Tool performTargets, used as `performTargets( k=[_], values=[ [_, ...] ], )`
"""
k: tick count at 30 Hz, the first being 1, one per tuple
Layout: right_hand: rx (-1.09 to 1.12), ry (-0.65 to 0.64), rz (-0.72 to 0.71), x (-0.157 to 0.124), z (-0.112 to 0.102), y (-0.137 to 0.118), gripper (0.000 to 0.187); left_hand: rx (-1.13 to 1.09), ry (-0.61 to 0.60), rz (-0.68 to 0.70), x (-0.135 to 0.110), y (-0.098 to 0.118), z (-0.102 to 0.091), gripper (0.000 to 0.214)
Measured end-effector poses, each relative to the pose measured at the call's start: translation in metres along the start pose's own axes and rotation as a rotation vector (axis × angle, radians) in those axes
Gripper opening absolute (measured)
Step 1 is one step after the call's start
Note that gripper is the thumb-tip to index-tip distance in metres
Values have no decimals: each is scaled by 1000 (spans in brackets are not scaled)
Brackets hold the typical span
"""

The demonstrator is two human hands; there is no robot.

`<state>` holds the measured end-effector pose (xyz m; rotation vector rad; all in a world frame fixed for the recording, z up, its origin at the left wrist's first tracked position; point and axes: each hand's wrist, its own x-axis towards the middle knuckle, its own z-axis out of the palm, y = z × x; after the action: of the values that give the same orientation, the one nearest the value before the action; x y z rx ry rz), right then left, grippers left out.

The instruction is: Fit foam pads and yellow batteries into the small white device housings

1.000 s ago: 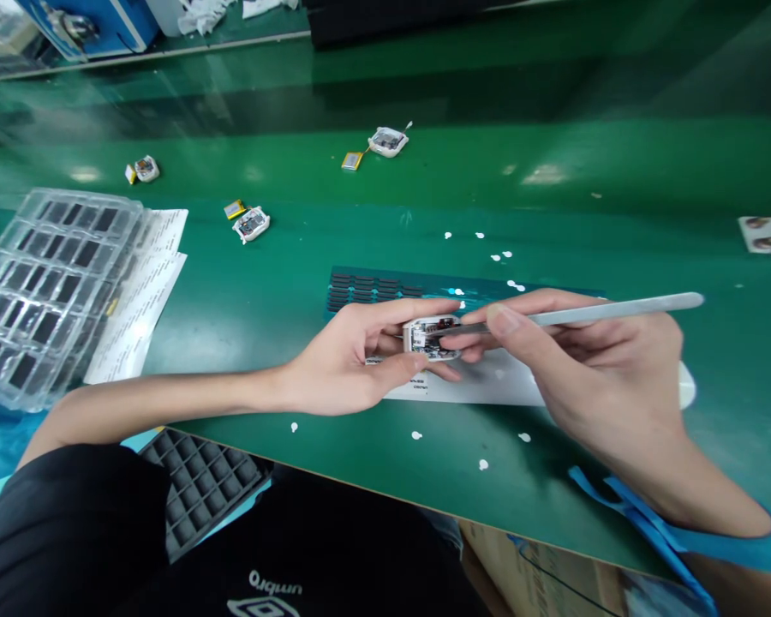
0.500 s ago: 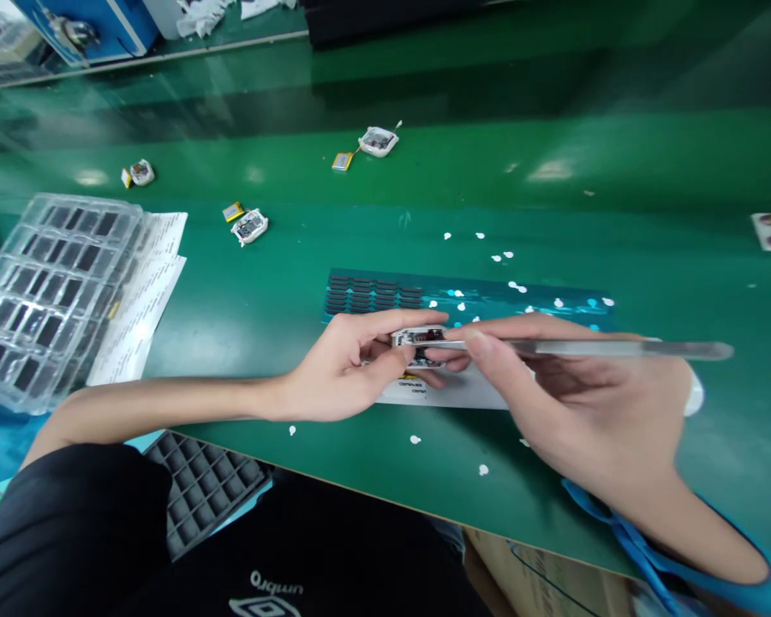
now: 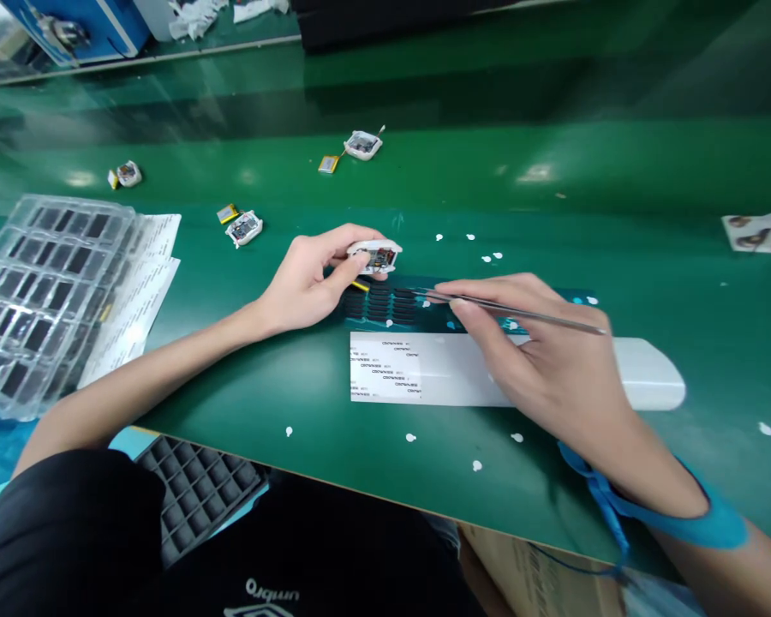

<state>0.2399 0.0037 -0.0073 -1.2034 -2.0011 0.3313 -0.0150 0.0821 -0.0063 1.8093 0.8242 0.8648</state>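
My left hand (image 3: pixel 308 278) is closed around a small white electronic unit (image 3: pixel 373 254) with an exposed circuit board, held just above the green table at the far edge of a blue sheet. My right hand (image 3: pixel 540 360) pinches metal tweezers (image 3: pixel 520 313), their tips resting on the blue sheet (image 3: pixel 385 304) that carries rows of small black pads. A white strip of printed labels (image 3: pixel 424 368) lies just in front of the sheet, partly under my right hand.
A clear plastic tray (image 3: pixel 38 291) of black parts sits at the left on printed paper sheets (image 3: pixel 138 287). Three similar white units (image 3: pixel 244 227) with yellow batteries lie further back. A dark grid tray (image 3: pixel 196 493) sits below the table's front edge. White paper bits dot the table.
My left hand has carried the white unit away from the label strip, back and left to the far edge of the blue sheet. My right hand has moved the tweezers' tips onto the black pads.
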Motion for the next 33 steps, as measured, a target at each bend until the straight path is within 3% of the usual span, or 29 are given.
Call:
performTargets(
  k=[5, 9, 13, 15, 18, 24, 33],
  values=[
    [-1, -68, -22, 0, 5, 14, 24, 315, -34, 74, 0, -10, -2, 29],
    [-12, -72, -24, -1, 7, 16, 24, 409, -33, 210, -4, -7, 3, 29],
    [-37, 11, -39, -1, 13, 15, 20, 412, -221, 360, -8, -4, 9, 28],
    [-45, 46, -51, -2, 17, 13, 19, 444, -296, 337, -9, -3, 12, 28],
    [-80, 62, -106, -4, 21, 11, 24, 485, -317, 298, -9, -4, 17, 28],
    [-192, 58, -236, -11, 22, 12, 49, 502, -289, 315, -9, -4, 20, 27],
    [-280, 147, -258, -6, 20, 8, 49, 410, -236, 263, -10, -6, 21, 27]
  ],
)
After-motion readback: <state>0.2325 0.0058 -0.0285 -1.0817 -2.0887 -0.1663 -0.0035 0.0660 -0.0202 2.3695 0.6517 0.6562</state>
